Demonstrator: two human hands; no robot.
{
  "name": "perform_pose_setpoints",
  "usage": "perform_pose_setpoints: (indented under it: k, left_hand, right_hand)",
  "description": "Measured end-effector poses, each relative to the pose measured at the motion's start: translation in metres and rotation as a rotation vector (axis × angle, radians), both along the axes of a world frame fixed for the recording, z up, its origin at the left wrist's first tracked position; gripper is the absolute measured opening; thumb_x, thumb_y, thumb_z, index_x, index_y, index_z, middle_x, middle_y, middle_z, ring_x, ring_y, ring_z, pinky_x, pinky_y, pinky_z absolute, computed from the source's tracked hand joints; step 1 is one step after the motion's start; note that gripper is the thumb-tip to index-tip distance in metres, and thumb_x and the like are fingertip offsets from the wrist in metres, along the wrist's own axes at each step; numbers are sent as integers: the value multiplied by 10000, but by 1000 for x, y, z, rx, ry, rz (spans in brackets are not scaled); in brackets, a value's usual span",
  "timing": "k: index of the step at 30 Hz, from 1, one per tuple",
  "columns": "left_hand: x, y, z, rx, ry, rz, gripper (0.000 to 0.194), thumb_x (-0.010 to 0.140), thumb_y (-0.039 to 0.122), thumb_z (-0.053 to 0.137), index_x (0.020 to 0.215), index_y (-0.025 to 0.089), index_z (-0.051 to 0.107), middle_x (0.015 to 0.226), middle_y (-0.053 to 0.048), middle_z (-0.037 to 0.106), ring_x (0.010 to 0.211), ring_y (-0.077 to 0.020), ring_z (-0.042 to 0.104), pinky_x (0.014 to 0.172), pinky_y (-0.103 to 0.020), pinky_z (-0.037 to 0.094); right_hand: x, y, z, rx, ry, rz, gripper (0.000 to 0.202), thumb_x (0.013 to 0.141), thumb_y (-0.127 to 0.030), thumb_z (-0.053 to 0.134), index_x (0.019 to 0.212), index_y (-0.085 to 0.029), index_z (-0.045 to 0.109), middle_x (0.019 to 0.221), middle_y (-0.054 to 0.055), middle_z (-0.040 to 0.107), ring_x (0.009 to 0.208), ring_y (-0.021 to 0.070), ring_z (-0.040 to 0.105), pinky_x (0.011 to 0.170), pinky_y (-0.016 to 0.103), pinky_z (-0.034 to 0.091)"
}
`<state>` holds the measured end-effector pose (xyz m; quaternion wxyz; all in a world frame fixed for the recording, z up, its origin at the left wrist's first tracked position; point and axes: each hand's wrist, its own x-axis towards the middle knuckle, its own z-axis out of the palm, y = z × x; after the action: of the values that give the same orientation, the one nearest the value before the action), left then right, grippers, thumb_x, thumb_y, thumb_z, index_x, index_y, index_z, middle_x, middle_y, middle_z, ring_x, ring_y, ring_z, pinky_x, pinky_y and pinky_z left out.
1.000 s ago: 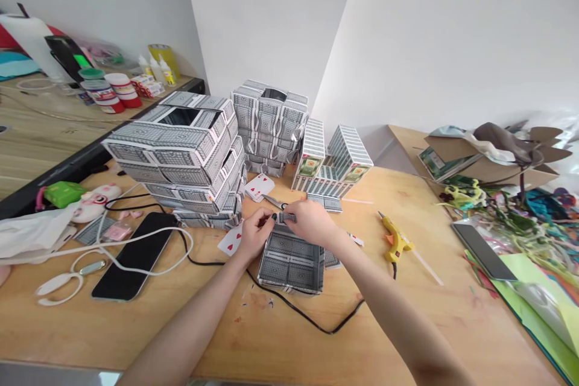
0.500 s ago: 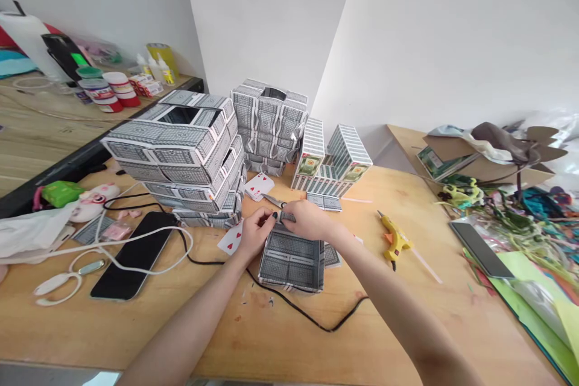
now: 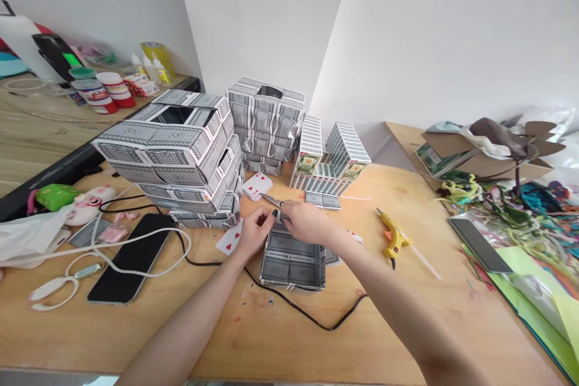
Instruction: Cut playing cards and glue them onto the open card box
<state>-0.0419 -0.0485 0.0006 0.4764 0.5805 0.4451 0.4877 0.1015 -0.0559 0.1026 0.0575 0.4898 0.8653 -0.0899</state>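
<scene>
A small open box [image 3: 293, 262] built from grey-backed playing cards sits on the table before me. My left hand [image 3: 256, 230] is closed, its thumb and fingers pinching the box's far left corner. Right beside it, my right hand [image 3: 305, 222] is closed on the far wall of the same box; its fingertips are partly hidden. Scissors [image 3: 271, 199] lie just beyond the hands, their handles mostly hidden. A heart card [image 3: 230, 239] lies left of my left hand, and a pile of face-up cards [image 3: 257, 184] rests behind it.
Stacked card boxes [image 3: 167, 145] stand at left, with another card structure [image 3: 266, 123] and a green-white card stand [image 3: 328, 157] behind. A yellow glue gun [image 3: 392, 235] lies at right. A black cable [image 3: 307, 315] runs in front of the box; a phone [image 3: 131, 259] lies at left.
The right hand has shifted slightly at the far wall of the box. Both hands keep their pinch, and the view has moved slightly.
</scene>
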Motion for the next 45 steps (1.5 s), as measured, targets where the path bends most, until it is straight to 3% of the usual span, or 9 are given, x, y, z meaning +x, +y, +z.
perform_pose_setpoints:
  k: [11, 16, 23, 37, 45]
  left_hand:
    - [0, 2, -3, -31, 13, 7, 222, 743, 295, 487, 577, 157, 437, 547, 54, 389, 524, -77, 363, 493, -191, 309]
    - [1, 1, -6, 0, 64, -33, 226, 786, 327, 439, 645, 154, 473, 600, 41, 428, 583, -90, 395, 534, -197, 322]
    - [0, -2, -7, -60, 95, -60, 354, 789, 378, 380, 508, 164, 386, 503, 36, 384, 511, -93, 354, 475, -215, 288]
    - [0, -6, -6, -18, 104, -75, 365, 797, 375, 356, 496, 169, 374, 503, 16, 413, 511, -98, 357, 448, -215, 287]
    - [-1, -5, -5, -35, 113, -85, 360, 781, 366, 382, 479, 172, 352, 480, 34, 395, 486, -90, 350, 449, -220, 281]
  right_hand:
    - [-5, -2, -3, 19, -56, -2, 216, 832, -186, 371, 1006, -144, 492, 1026, 102, 555, 878, 195, 561, 692, 274, 420]
    - [-6, -2, -2, 37, -13, 20, 189, 826, -191, 385, 933, -135, 531, 974, 96, 577, 947, 199, 529, 756, 265, 412]
    - [-15, -5, -2, 78, -121, 7, 203, 774, -140, 428, 955, -134, 521, 1015, 126, 560, 936, 199, 528, 734, 258, 432]
    - [-11, -6, -7, 115, -133, 68, 316, 722, -69, 446, 1037, -102, 453, 1040, 140, 523, 933, 229, 546, 763, 289, 445]
    - [-9, 1, -7, 61, -134, 107, 323, 719, -69, 453, 1038, -114, 465, 1036, 128, 548, 867, 210, 587, 665, 265, 463]
